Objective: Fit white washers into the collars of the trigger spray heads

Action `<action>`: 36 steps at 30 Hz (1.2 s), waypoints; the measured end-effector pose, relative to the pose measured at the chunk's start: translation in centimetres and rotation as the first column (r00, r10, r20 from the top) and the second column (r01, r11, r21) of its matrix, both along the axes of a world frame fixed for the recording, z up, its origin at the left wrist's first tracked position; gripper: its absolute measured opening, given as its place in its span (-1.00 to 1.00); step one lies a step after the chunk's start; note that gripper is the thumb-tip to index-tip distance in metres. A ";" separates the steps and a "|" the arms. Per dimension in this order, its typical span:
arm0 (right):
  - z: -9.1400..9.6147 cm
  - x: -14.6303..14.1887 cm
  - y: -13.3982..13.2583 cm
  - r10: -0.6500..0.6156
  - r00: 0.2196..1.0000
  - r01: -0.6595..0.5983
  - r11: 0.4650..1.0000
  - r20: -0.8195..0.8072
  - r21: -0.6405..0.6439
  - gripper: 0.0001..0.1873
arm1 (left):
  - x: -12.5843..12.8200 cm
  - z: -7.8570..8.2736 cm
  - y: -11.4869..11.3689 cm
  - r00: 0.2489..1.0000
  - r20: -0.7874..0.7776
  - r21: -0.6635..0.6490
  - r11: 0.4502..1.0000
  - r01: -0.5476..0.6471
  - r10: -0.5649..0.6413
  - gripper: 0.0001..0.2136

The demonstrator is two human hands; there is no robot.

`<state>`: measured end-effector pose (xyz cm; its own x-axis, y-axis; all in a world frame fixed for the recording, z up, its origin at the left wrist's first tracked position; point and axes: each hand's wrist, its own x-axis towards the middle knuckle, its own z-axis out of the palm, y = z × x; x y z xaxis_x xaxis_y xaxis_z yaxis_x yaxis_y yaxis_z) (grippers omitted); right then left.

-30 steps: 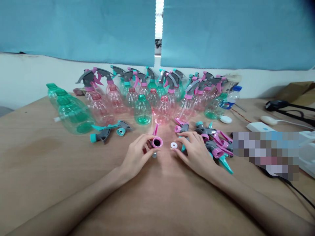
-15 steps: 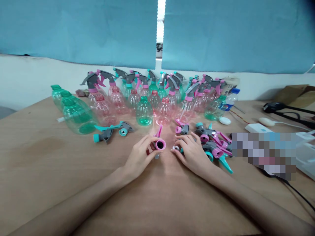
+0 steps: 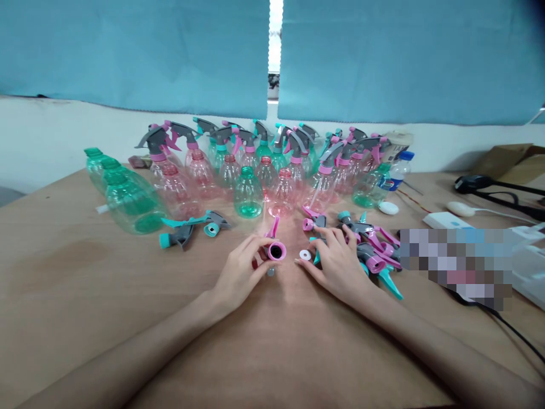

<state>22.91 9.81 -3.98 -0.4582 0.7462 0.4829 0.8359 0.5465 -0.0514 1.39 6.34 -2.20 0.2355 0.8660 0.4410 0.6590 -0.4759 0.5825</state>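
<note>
My left hand (image 3: pixel 244 267) is closed on a spray trigger head (image 3: pixel 277 251), gripping it by the sides of its pink collar. The collar's dark round opening faces me, and a pink lever sticks up behind it. To the right lies a small white ring-shaped washer (image 3: pixel 305 255). My right hand (image 3: pixel 336 258) is open, its thumb beside the washer and its fingers spread above the table; whether the thumb touches the washer I cannot tell. Just past those fingers are a pink and grey trigger head (image 3: pixel 314 222) and a pile of more trigger heads (image 3: pixel 374 263), partly hidden by the hand.
Several green and pink bottles (image 3: pixel 249 196) stand across the back, many with trigger heads on. Two teal trigger heads (image 3: pixel 175 237) lie at left. A capped bottle (image 3: pixel 399 170), a white box (image 3: pixel 447 222), cables and a cardboard box (image 3: pixel 511 165) are at right.
My right hand's fingers have lifted and spread away from the washer, which now shows whole. My left hand keeps its hold on the trigger head. The view has shifted slightly.
</note>
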 end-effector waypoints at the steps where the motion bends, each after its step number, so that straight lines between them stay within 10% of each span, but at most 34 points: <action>1: 0.0 0.0 0.0 -0.007 1.000 0.007 1.000 0.010 -0.008 -0.70 | 0.0 0.0 0.0 1.000 -0.001 0.001 1.000 0.000 0.000 -0.85; 26: 0.2 -0.3 -0.3 0.219 0.939 -0.257 0.960 -0.267 -0.115 -0.89 | -0.1 -0.2 0.1 1.000 -0.001 -0.025 1.000 0.013 -0.013 -0.82; 36: 2.3 -0.4 -1.8 0.018 0.598 -0.494 0.796 -0.801 -0.351 -0.84 | 0.0 -0.3 -0.1 0.994 -0.010 -0.033 0.994 0.106 -0.107 -0.80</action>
